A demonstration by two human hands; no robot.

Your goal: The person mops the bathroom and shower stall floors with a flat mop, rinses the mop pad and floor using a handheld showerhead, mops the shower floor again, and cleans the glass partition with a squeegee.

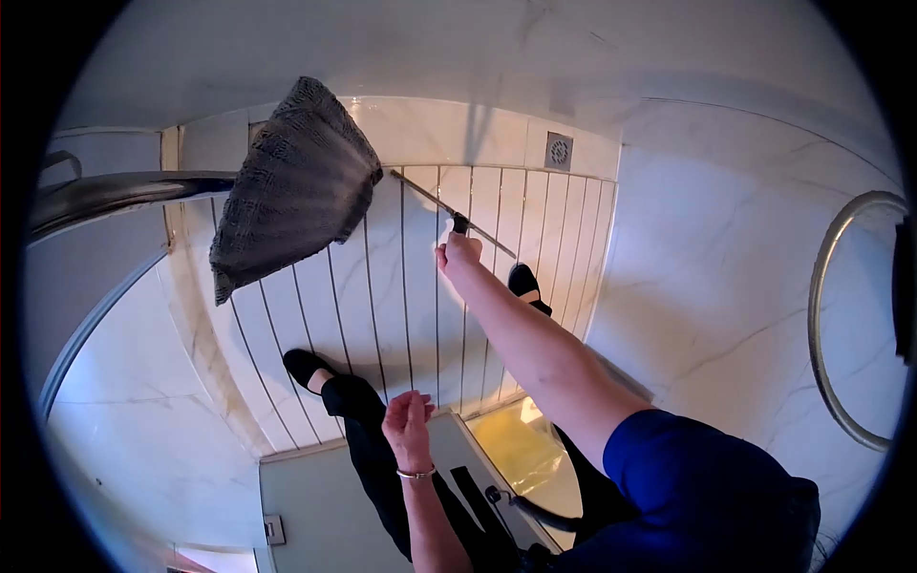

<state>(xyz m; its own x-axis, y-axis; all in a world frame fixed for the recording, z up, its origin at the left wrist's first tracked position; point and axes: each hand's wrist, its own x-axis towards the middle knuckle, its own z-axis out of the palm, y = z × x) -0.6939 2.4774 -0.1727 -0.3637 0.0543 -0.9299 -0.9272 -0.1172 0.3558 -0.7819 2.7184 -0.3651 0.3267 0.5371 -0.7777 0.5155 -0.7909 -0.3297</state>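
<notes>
My right hand [458, 250] is stretched forward over the grooved white floor [382, 286], closed around the short dark handle of a squeegee [492, 241]. The squeegee's long thin blade slants across the floor grooves, from near the grey towel down towards my right shoe. Whether the blade touches the floor, I cannot tell. My left hand [408, 430], with a bracelet at the wrist, hangs in front of my left leg. Its fingers are loosely curled in and nothing shows in them.
A dark grey towel [296, 191] hangs over a chrome bar [134, 196] at the left. A square drain [559, 151] lies near the far wall. A metal shower hose [823, 325] loops at the right. My black shoes [308, 370] stand on the grooved floor, with a glass panel [353, 492] behind.
</notes>
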